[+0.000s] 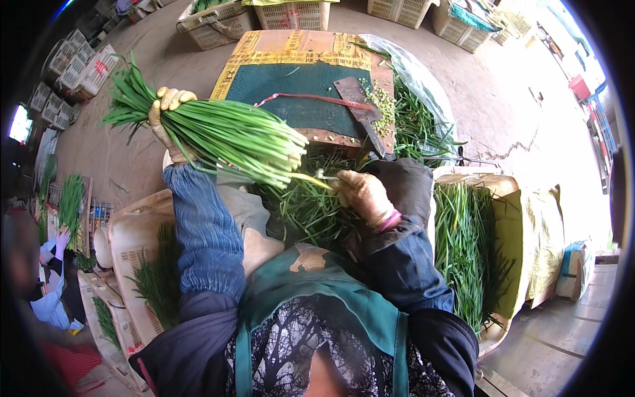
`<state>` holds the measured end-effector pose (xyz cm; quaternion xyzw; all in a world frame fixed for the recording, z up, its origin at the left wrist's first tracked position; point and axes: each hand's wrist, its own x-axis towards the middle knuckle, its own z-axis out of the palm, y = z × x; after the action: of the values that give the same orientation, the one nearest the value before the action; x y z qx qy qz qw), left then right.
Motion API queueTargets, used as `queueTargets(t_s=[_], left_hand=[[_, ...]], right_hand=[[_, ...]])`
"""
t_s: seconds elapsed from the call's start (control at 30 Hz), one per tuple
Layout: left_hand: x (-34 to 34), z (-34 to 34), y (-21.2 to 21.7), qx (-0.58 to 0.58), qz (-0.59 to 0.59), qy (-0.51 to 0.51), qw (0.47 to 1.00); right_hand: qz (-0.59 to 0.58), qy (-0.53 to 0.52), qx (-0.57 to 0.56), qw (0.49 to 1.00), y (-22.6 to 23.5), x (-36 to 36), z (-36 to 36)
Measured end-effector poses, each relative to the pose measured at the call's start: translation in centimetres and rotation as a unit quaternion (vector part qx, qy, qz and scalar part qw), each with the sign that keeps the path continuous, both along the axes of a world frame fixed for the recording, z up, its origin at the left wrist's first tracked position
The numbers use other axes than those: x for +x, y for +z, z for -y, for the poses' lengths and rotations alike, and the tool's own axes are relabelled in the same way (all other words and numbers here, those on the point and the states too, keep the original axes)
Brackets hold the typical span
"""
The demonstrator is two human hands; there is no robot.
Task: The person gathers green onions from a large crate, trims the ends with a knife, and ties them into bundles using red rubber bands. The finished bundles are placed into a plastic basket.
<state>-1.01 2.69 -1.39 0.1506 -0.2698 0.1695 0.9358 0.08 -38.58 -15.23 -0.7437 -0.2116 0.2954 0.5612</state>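
Observation:
My gloved left hand (161,124) is closed around a thick bunch of garlic chives (235,135), held up left of centre. The leafy tips hang out to the left, and the pale stem ends point right. Close to those ends, the fingers of my gloved right hand (367,197) pinch a thin yellowed chive stalk (311,180) that reaches to the bunch. Beyond the hands, a cleaver (350,88) lies on a green mat (291,83) over a board. A red tie strip (311,98) lies across the mat and the blade.
Loose leaves (307,212) pile up below the bunch. Chopped stem bits (382,106) lie beside the cleaver. A crate (506,188) of chives stands at my right, another crate (135,238) at my left. Another person's hand (61,241) holds chives at far left.

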Motion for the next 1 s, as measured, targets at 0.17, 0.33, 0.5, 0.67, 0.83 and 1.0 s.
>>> queueTargets(t_s=[0.17, 0.33, 0.5, 0.67, 0.83, 1.0], left_hand=[[-1.6, -1.8, -0.2, -0.055, 0.024, 0.075, 0.995], [-1.7, -0.7, -0.1, -0.072, 0.044, 0.078, 0.993], [-1.4, 1.5, 0.0, -0.056, 0.056, 0.101, 0.992], [-0.8, 3.1, -0.8, -0.056, 0.067, 0.098, 0.991], [-0.8, 3.1, -1.3, -0.035, 0.043, 0.145, 0.988], [-1.8, 2.0, -0.8, -0.031, 0.032, 0.192, 0.98]], right_hand=[[0.344, 0.063, -0.103, 0.931, 1.5, -0.8, 0.7], [-0.093, -0.029, 0.288, 0.953, 6.8, -2.2, -5.0], [-0.135, -0.078, 0.309, 0.938, 9.2, -2.6, -8.5], [-0.197, -0.084, 0.344, 0.914, 9.9, -2.5, -10.5], [-0.19, -0.136, 0.33, 0.915, 7.8, -1.7, -9.6], [0.015, -0.083, 0.08, 0.993, 4.5, 1.3, -5.1]])
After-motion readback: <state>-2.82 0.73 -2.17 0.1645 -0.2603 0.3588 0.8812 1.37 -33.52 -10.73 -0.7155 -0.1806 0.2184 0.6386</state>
